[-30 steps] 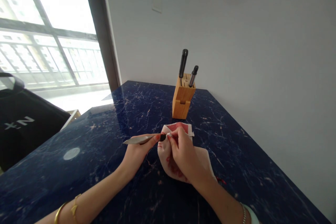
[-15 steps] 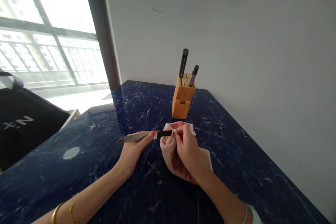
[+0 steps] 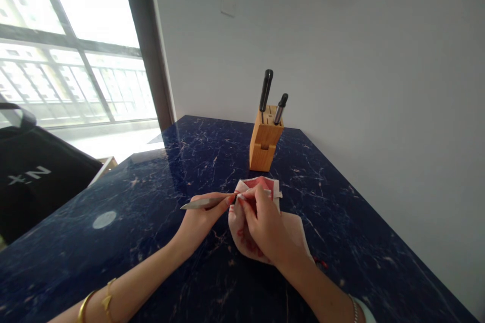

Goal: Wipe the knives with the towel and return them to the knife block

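Observation:
My left hand (image 3: 200,217) pinches a small knife (image 3: 202,203) by the base of its blade, the steel tip pointing left over the dark blue marble table (image 3: 159,197). My right hand (image 3: 263,222) is closed round a white and red cloth (image 3: 261,186), wrapped about the knife's black handle, which is almost fully hidden inside it. Part of the cloth drapes under my right palm onto the table. A wooden knife block (image 3: 264,144) with two dark handles sticking out stands just beyond the hands.
A grey wall runs along the table's right and far sides. A large window lies to the left, with a black bag (image 3: 34,176) beside the table's left edge. A pale round spot (image 3: 104,219) marks the tabletop at left.
The knife slid left out of the cloth, baring its black handle, then came back right so that the handle is covered once more.

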Demonstrator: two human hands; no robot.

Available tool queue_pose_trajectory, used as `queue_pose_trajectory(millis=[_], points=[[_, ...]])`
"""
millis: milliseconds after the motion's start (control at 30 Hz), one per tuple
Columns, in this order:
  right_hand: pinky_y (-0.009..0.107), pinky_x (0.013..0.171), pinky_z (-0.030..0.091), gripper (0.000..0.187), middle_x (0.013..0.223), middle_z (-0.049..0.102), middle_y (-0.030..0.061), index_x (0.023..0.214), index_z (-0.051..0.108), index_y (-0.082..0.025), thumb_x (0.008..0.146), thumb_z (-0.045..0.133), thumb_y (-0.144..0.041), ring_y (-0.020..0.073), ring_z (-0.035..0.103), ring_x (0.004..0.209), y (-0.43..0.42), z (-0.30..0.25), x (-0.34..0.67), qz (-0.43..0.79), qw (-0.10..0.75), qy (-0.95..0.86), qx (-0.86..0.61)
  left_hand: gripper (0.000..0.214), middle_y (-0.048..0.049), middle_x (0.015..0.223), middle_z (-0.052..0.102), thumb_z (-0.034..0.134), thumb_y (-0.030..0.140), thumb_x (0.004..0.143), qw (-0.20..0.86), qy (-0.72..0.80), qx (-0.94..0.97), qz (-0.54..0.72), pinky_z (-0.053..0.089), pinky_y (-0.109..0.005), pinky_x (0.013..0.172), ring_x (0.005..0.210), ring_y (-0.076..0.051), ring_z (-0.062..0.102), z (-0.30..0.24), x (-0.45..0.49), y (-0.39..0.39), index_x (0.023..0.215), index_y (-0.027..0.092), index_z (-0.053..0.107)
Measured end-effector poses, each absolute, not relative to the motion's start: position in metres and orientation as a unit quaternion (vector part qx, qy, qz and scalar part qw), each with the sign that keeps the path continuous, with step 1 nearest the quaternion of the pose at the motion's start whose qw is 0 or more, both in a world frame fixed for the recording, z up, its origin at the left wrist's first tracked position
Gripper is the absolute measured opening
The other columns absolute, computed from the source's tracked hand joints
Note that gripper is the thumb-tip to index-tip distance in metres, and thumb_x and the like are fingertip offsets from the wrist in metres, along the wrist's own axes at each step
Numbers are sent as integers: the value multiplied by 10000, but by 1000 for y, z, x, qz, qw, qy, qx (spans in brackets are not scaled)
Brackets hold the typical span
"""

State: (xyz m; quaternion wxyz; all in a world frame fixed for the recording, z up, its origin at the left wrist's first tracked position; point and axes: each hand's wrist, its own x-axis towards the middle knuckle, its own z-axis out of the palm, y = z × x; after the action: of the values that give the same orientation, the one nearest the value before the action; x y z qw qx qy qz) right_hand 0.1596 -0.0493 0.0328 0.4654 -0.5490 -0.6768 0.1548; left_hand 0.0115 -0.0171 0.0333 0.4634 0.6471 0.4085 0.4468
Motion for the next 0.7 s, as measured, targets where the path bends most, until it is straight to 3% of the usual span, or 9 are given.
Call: queue_pose_trajectory(millis=[200, 333, 433, 700], points=[[350, 776, 431, 78, 845, 580, 34, 815, 482, -213, 846, 411, -199, 178, 558, 819, -46, 32, 166, 150, 466, -667, -561, 196, -30, 857, 716, 646, 329, 714, 484, 406, 623, 462, 469, -245, 706, 807, -211, 632, 31, 9, -12, 839, 198, 722], [330, 771, 436, 79, 901, 604, 29, 831, 499, -216, 841, 424, -194, 166, 573, 828, -42, 37, 177, 149, 489, -650, -562, 217, -21, 702, 696, 663, 358, 692, 470, 440, 582, 496, 361, -196, 469, 565, -128, 544, 24, 5, -9, 819, 192, 720], [316, 735, 441, 74, 835, 619, 19, 804, 509, -218, 831, 442, -200, 166, 583, 787, -39, 40, 184, 136, 501, -636, -571, 226, -4, 583, 631, 682, 363, 666, 484, 438, 545, 526, 251, -198, 410, 472, -86, 424, 21, 3, -7, 793, 179, 719], [302, 704, 449, 76, 828, 632, 23, 812, 506, -217, 839, 452, -263, 171, 597, 775, -34, 40, 194, 136, 508, -610, -593, 270, 52, 434, 374, 680, 378, 663, 504, 424, 515, 548, 155, -224, 416, 447, -68, 260, 24, 1, -4, 798, 145, 710]])
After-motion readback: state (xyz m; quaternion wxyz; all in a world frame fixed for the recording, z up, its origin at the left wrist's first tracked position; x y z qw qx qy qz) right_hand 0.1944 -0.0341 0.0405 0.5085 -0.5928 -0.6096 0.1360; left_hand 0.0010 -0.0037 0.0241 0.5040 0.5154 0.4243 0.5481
